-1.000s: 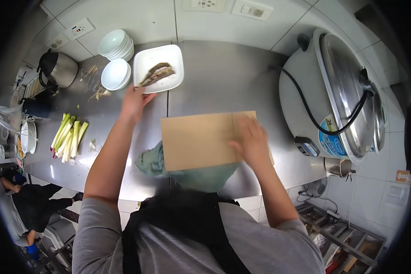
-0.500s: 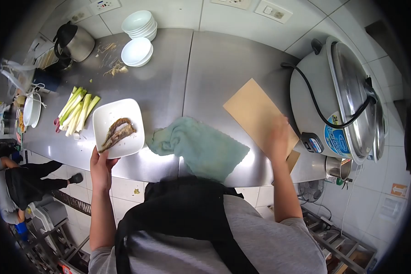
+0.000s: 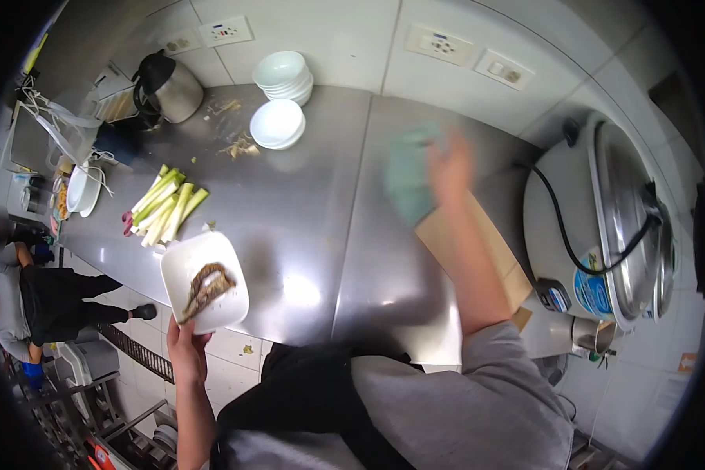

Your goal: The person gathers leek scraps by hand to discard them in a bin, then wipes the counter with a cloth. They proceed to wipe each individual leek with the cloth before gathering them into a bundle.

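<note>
My left hand [image 3: 186, 348] grips the near edge of a white square dish [image 3: 182, 262], its thumb at the rim, over the front edge of the counter. Inside the dish lies a dark brown, wrinkled strip of food [image 3: 210, 287]. Toward the wall on the right, my right hand [image 3: 452, 168], smeared by motion, is closed on a green cloth [image 3: 409, 182]. A flat tan sheet [image 3: 489, 227] lies beneath my right forearm. Cut leek stalks [image 3: 164, 205] rest on the steel counter, just beyond the dish.
Stacked pale bowls [image 3: 278, 124] and a steel jug [image 3: 172, 88] stand at the back left, near brown scraps [image 3: 241, 146]. A large cooker [image 3: 560, 207] with a black cord fills the right end. Another person [image 3: 51, 294] is at the far left.
My right hand has left the tan sheet and taken the green cloth from the counter's front toward the wall. My left hand still holds the dish, now farther over the front edge.
</note>
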A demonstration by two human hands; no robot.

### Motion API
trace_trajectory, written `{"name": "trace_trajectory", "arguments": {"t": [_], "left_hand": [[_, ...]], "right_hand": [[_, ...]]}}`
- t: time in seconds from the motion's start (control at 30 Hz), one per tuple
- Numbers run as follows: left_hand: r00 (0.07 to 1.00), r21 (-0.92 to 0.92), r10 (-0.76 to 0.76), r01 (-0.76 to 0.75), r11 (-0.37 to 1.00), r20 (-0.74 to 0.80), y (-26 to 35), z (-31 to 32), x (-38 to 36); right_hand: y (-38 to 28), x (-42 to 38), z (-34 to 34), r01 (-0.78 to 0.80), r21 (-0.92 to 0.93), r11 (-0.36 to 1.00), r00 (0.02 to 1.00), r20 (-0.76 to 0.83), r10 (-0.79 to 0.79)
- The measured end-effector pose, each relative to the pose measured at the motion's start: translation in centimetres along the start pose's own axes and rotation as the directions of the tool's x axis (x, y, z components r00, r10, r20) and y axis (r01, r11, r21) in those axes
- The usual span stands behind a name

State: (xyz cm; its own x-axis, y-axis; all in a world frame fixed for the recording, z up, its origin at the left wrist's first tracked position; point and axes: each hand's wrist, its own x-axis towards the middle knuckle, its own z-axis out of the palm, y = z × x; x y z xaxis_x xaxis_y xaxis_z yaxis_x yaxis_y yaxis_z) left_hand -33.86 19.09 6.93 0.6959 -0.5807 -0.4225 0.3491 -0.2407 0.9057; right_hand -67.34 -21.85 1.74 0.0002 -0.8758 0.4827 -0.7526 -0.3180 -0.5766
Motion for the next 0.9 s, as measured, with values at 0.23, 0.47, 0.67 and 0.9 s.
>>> {"name": "trace_trajectory", "arguments": {"t": [0.23, 0.47, 0.67, 0.9], "left_hand": [[0.977, 0.011, 0.009, -0.007, 1.000, -0.214, -0.4, -3.3, -2.9], [0.955, -0.056, -0.053, 0.038, 0.998, -0.293, -1.7, -2.5, -2.4], [0.965, -0.042, -0.033, 0.022, 0.999, -0.260, -0.9, -1.3, -3.7], [0.943, -0.100, -0.012, -0.022, 0.995, -0.331, -1.6, -3.9, -7.0]], "right_hand": [[17.7, 10.9, 5.7, -0.377, -0.498, 0.781, 0.919, -0.100, 0.380], [-3.4, 6.6, 20.8, -0.105, -0.415, 0.904, 0.984, 0.089, 0.156], [-6.5, 8.7, 24.8, 0.300, 0.152, 0.942, 0.875, 0.350, -0.335], [-5.4, 1.0, 16.6, 0.482, 0.362, 0.798, 0.546, 0.588, -0.597]]}}
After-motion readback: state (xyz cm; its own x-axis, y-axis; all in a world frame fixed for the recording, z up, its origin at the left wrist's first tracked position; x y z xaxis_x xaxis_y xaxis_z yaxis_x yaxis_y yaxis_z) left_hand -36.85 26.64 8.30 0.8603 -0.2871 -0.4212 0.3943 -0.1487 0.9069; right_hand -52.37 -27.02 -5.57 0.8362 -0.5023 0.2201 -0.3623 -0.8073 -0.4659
